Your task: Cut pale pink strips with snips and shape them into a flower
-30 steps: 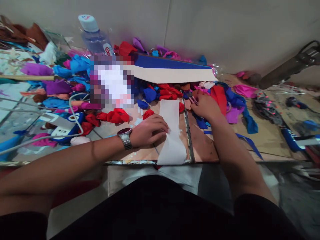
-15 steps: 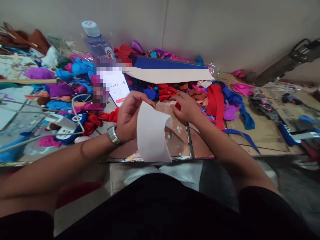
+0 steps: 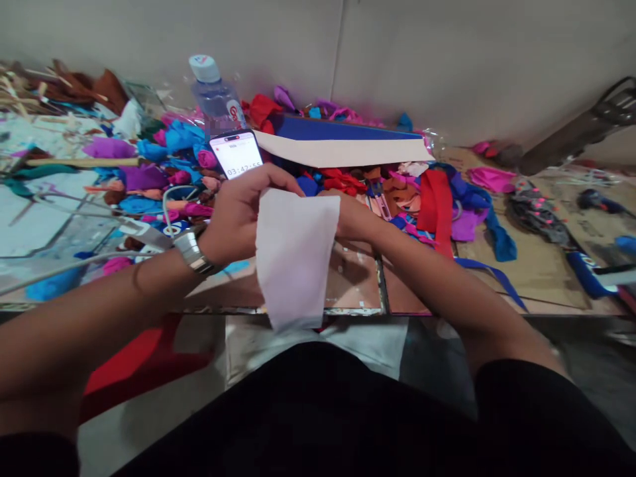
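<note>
White strip [image 3: 297,258] in L hand [image 3: 236,215], R hand [image 3: 350,217] partly behind.

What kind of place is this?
Probably a small craft workshop: a worn worktable against a wall, heaps of crumpled coloured pieces, cloth or paper, and a pale strip held in the left hand.

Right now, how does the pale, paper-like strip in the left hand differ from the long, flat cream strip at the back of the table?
Pose: the pale, paper-like strip hangs down, held near its top by the left hand; the long, flat cream strip lies crosswise, untouched.
Outline: in this view the pale strip looks shorter and broader, the cream strip longer and narrower.
Both look light-coloured and plain.
</note>
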Motion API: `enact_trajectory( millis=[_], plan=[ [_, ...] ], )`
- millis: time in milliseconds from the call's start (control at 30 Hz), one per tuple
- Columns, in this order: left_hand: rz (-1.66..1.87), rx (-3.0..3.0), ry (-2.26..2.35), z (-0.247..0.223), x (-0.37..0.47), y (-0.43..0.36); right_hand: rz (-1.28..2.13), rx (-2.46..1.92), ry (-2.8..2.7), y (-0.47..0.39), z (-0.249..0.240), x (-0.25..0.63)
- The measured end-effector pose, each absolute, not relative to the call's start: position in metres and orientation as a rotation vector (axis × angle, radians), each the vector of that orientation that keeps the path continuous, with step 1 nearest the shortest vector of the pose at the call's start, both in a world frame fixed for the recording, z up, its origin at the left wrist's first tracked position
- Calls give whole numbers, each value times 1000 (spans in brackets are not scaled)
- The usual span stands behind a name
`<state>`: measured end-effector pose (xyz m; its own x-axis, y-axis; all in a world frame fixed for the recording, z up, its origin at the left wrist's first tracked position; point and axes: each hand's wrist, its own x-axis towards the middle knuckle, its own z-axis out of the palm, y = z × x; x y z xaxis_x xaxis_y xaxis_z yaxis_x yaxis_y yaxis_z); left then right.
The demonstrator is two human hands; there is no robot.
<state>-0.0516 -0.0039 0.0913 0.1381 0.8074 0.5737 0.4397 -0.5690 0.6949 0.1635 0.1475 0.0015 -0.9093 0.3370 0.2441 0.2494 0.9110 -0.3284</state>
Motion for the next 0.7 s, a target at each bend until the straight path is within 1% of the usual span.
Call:
enact_trajectory(
  millis=[33, 133, 200, 267, 333, 367, 433, 533, 700],
  plan=[
    [1358, 2090, 1242, 100, -56, -9, 380, -486, -2749, 152, 5, 174],
    [1061, 2174, 1393, 123, -67, -18, 271, -666, -2669, 158, 19, 202],
    [764, 2221, 1551, 131, -72, -18, 317, -767, -2500, 150, 29, 212],
    [461, 2290, 1681, 133, -73, -12, 571, -850, -2240, 128, 39, 213],
    [266, 2317, 1775, 129, -71, -2, 898, -851, -2116, 96, 47, 207],
    [157, 2323, 1789, 124, -69, 4, 1003, -831, -2107, 80, 50, 202],
    [-5, 2334, 1744, 114, -62, 16, 1093, -847, -2139, 51, 52, 190],
    [-138, 2268, 1608, 99, -53, 30, 1088, -874, -2250, 27, 47, 173],
    [-92, 2153, 1426, 90, -57, 35, 962, -865, -2429, 34, 42, 167]
  ],
)
